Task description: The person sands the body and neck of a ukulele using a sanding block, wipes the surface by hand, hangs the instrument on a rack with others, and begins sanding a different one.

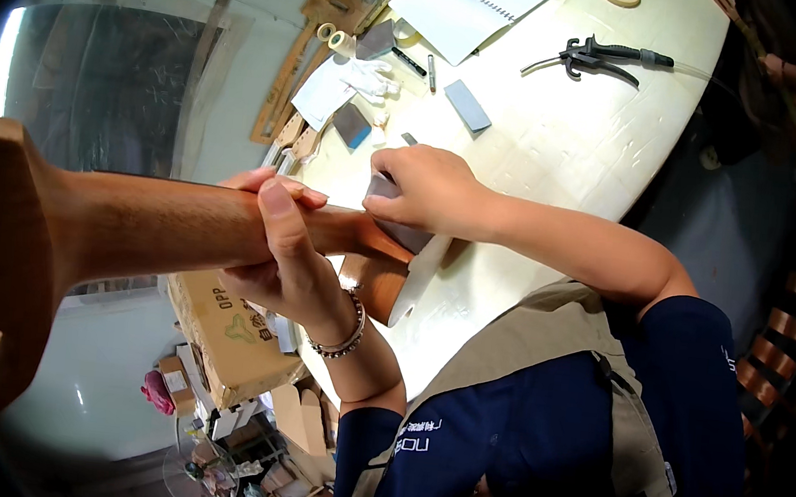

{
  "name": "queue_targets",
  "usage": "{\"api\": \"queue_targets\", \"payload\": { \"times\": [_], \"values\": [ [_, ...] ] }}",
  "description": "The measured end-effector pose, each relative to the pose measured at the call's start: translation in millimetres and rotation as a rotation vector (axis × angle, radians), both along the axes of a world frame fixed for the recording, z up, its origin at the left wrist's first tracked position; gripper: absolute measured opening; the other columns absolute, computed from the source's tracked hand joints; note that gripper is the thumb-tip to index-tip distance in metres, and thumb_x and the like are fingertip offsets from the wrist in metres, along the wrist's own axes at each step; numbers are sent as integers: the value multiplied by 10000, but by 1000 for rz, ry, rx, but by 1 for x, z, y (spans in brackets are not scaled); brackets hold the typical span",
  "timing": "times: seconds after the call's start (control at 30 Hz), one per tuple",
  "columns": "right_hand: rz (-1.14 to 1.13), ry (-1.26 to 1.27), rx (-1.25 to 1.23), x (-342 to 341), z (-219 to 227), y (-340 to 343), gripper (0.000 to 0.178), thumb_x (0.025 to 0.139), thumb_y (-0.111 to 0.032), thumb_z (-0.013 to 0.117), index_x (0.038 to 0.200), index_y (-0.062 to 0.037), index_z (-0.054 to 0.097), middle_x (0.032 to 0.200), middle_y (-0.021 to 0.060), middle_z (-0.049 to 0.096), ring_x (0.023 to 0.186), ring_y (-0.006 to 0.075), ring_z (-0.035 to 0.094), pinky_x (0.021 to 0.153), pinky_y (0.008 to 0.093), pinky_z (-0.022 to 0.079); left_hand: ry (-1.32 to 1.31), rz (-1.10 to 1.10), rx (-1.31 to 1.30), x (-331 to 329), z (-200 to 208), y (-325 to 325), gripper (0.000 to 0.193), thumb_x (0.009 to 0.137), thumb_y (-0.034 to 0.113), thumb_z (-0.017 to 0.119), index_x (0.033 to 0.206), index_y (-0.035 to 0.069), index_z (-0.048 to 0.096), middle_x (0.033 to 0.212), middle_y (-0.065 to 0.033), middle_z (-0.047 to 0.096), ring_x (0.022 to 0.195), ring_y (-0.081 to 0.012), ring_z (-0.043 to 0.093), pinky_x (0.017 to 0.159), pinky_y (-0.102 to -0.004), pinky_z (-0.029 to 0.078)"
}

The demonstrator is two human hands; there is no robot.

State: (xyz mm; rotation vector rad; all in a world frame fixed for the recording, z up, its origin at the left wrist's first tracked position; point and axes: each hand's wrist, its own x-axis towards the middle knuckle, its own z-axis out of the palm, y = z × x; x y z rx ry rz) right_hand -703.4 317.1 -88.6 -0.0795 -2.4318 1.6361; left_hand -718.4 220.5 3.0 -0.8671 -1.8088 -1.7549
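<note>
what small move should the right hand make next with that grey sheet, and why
Probably one short, light stroke of the grey sheet along the flared end of the wooden neck: the right hand already holds the sheet there, and the left hand grips the neck nearby, which should steady it.
</note>
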Motion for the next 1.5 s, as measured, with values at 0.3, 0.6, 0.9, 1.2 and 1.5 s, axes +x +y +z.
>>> {"api": "queue_targets", "payload": {
  "times": [0.3, 0.6, 0.9, 1.2, 1.5],
  "values": [
    [19, 19, 7, 4, -3, -1, 270, 763, -281, 622, 816, -21, 573, 758, 166, 611, 744, 332, 591, 655, 383, 455, 13, 31, 19, -2, 0, 2, 233, 801, 132, 629, 886, -45, 503, 648, -88, 536, 524, -140, 513, 528, -243, 454],
    [14, 36, 45, 3, -2, 0, 265, 767, -283, 616, 815, -26, 568, 754, 158, 610, 749, 334, 586, 646, 394, 454, 11, 40, -3, -1, 1, 1, 241, 801, 130, 629, 895, -52, 503, 654, -93, 538, 521, -141, 511, 527, -242, 451],
    [17, 15, 75, -1, 1, 0, 261, 779, -286, 599, 828, -31, 573, 764, 164, 611, 763, 332, 587, 654, 395, 454, -22, 16, 28, -3, 0, 0, 236, 795, 123, 641, 888, -54, 514, 709, -101, 552, 530, -143, 525, 532, -245, 470],
    [154, -72, -223, -20, -9, 19, 358, 740, -349, 655, 830, -9, 591, 733, 144, 592, 668, 245, 561, 630, 349, 438, -13, 8, 14, -6, 0, -7, 259, 803, 155, 633, 896, -45, 497, 678, -90, 532, 538, -145, 511, 539, -254, 456],
    [19, 38, 94, -2, 6, -4, 226, 788, -260, 584, 799, -37, 550, 727, 154, 603, 725, 330, 593, 639, 400, 454, -38, 30, 56, -6, -1, -3, 254, 784, 140, 647, 896, -46, 515, 704, -100, 550, 532, -146, 530, 537, -245, 469]
  ]
}}
